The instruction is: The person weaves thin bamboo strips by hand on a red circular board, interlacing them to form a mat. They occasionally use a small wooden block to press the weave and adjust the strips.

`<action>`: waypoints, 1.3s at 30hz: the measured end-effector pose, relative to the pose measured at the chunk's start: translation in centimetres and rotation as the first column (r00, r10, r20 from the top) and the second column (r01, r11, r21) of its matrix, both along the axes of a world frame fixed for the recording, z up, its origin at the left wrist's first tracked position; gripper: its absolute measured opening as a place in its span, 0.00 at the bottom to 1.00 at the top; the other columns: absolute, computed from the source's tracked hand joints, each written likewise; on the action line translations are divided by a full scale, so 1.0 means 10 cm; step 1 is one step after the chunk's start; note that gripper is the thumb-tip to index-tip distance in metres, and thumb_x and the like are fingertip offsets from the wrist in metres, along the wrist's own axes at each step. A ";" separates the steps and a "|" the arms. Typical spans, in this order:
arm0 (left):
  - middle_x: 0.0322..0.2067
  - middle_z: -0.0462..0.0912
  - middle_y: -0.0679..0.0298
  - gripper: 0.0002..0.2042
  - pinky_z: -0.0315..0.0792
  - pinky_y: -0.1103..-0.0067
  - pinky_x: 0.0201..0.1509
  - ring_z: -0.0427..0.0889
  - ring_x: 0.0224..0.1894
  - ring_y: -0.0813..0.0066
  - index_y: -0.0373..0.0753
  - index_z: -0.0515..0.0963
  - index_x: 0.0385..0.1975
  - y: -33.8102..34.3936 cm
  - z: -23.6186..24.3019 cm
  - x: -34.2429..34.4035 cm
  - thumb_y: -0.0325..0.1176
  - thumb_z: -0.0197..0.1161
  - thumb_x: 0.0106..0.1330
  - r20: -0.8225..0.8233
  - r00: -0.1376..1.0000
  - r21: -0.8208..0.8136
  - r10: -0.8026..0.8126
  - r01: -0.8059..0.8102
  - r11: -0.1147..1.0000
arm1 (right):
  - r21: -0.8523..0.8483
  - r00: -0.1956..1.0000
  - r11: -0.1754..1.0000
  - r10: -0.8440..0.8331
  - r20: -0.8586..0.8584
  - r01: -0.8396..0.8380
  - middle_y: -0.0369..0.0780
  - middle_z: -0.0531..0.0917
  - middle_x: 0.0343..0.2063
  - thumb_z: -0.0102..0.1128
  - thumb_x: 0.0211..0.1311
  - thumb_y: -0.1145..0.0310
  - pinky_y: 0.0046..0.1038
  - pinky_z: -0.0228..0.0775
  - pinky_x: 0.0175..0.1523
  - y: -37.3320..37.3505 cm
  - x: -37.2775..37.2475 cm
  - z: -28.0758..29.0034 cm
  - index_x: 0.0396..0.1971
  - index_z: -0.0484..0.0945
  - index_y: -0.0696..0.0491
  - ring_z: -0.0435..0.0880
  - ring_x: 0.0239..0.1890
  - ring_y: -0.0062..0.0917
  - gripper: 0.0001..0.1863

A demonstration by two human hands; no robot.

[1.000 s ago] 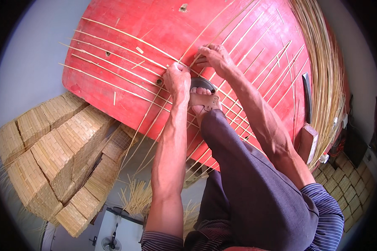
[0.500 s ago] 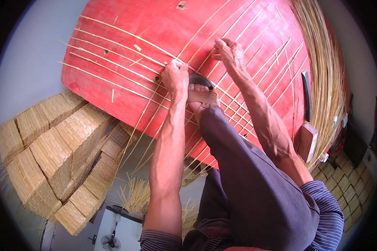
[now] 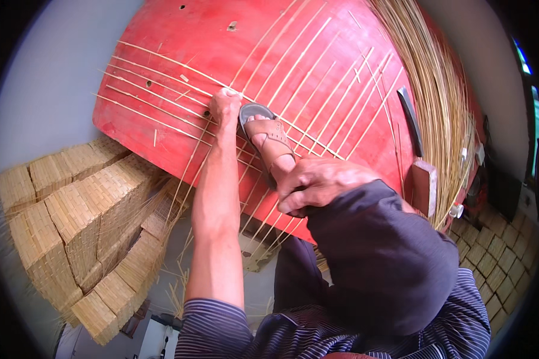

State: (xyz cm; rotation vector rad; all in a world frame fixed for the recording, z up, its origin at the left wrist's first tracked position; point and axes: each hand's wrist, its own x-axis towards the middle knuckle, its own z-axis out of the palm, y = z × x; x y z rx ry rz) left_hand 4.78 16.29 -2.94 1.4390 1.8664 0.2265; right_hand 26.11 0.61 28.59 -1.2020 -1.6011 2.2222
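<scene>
My left hand [image 3: 226, 106] is closed at the corner where long pale bamboo strips [image 3: 161, 63] from the left meet strips [image 3: 293, 60] running away from me. It seems to pinch a strip's end; the fingertips are hidden. My right hand [image 3: 323, 179] lies across my ankle with curled fingers, at the cuff of my dark trouser leg [image 3: 383, 257]. Just right of my left hand, my foot in a brown sandal [image 3: 266, 128] stands on the crossed strips, its sole tilted. Some of the woven lattice is hidden under the foot and leg.
The strips lie on a red board [image 3: 179, 36]. At its right are a dark blade [image 3: 410, 122], a wooden block [image 3: 424, 185] and a long bundle of thin strips [image 3: 431, 90]. Stacked woven bamboo pieces [image 3: 90, 215] stand at the lower left.
My right hand has come from over the far strips back to my ankle. My foot has shifted slightly left and more of the sandal shows. The left hand stays at the strip corner.
</scene>
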 end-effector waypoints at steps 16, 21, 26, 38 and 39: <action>0.21 0.84 0.63 0.09 0.76 0.78 0.28 0.82 0.22 0.78 0.36 0.82 0.28 0.00 0.26 0.42 0.36 0.70 0.59 0.206 0.978 -0.129 0.036 -0.009 0.992 | -0.470 0.989 0.876 -0.143 -0.036 0.110 0.40 0.83 0.27 0.56 0.72 0.69 0.25 0.73 0.41 -1.63 1.04 -0.72 0.33 0.81 0.62 0.83 0.34 0.22 0.11; 0.21 0.84 0.64 0.09 0.74 0.79 0.25 0.80 0.21 0.79 0.36 0.82 0.28 -0.05 0.20 0.26 0.34 0.71 0.59 0.248 0.966 -0.097 0.071 -0.048 0.994 | -0.636 0.941 0.727 -0.338 -0.001 0.260 0.37 0.84 0.26 0.57 0.71 0.70 0.25 0.76 0.39 -1.54 0.88 -0.87 0.32 0.81 0.60 0.84 0.30 0.23 0.10; 0.21 0.84 0.63 0.10 0.74 0.79 0.25 0.81 0.21 0.79 0.34 0.81 0.28 -0.04 0.21 0.43 0.35 0.71 0.59 0.248 0.966 -0.071 0.075 -0.060 0.996 | -0.212 0.704 0.681 -0.709 0.048 0.700 0.38 0.82 0.23 0.58 0.69 0.62 0.26 0.78 0.39 -1.01 0.83 -1.74 0.33 0.80 0.58 0.84 0.29 0.23 0.13; 0.21 0.82 0.63 0.08 0.73 0.80 0.21 0.78 0.18 0.79 0.32 0.79 0.32 -0.66 0.31 0.78 0.31 0.66 0.65 0.295 0.949 0.040 0.114 -0.131 0.991 | -0.127 0.244 0.252 -0.967 -0.073 0.959 0.63 0.74 0.55 0.60 0.67 0.55 0.42 0.76 0.60 1.51 1.20 -2.68 0.61 0.61 0.76 0.80 0.54 0.50 0.39; 0.20 0.83 0.60 0.09 0.75 0.77 0.22 0.80 0.17 0.76 0.31 0.79 0.32 -0.68 0.27 0.79 0.31 0.66 0.65 0.294 0.947 0.055 0.131 -0.153 0.987 | -0.159 0.274 0.282 -0.959 -0.073 0.946 0.65 0.71 0.57 0.60 0.67 0.54 0.44 0.74 0.62 1.53 1.23 -2.69 0.63 0.56 0.75 0.77 0.57 0.52 0.42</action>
